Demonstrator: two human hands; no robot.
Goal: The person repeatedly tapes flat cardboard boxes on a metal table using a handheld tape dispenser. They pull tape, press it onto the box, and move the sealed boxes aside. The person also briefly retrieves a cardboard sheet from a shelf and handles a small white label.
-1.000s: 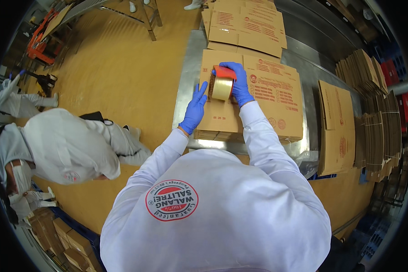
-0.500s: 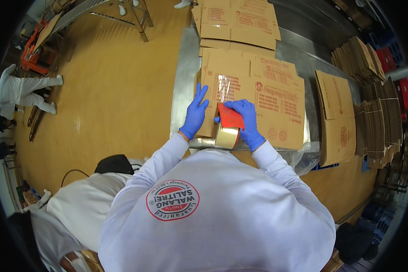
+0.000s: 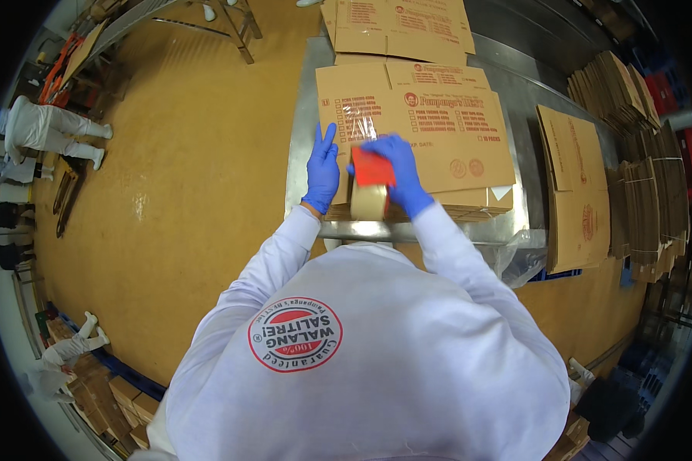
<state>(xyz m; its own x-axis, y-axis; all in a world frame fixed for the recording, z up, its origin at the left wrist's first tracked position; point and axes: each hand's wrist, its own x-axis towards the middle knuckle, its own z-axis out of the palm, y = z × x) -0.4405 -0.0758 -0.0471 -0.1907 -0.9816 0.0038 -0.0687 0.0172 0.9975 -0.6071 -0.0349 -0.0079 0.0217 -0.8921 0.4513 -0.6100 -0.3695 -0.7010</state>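
Right hand point(image 3: 398, 167), smooth blue glove, a bit blurred from where I stand: fingers curled together around a tape dispenser point(image 3: 374, 167), flat red guard, glossy tan tape roll point(image 3: 369, 202) hanging at its 6 o'clock. Dispenser sits at the 7 o'clock edge of the top carton point(image 3: 438, 146), flat matte brown cardboard, red print, straight crease lines. Shiny clear tape strip point(image 3: 359, 127) runs toward 12 from the dispenser. Left hand point(image 3: 323, 173), same glove, at the carton's 8 o'clock edge: index and middle fingers spread in a narrow V toward 12, palm by the edge; can't tell how hard it presses. Layered carton stack point(image 3: 473, 204) underneath, on a brushed grey metal surface point(image 3: 304, 107). More flattened cartons point(image 3: 407, 32) at 12. Tall folded carton point(image 3: 582, 211) at 3, strapped ridged bundles point(image 3: 653, 203) past it. Crinkled clear plastic point(image 3: 521, 265) at 5. Smooth yellow floor point(image 3: 177, 200) at 9.
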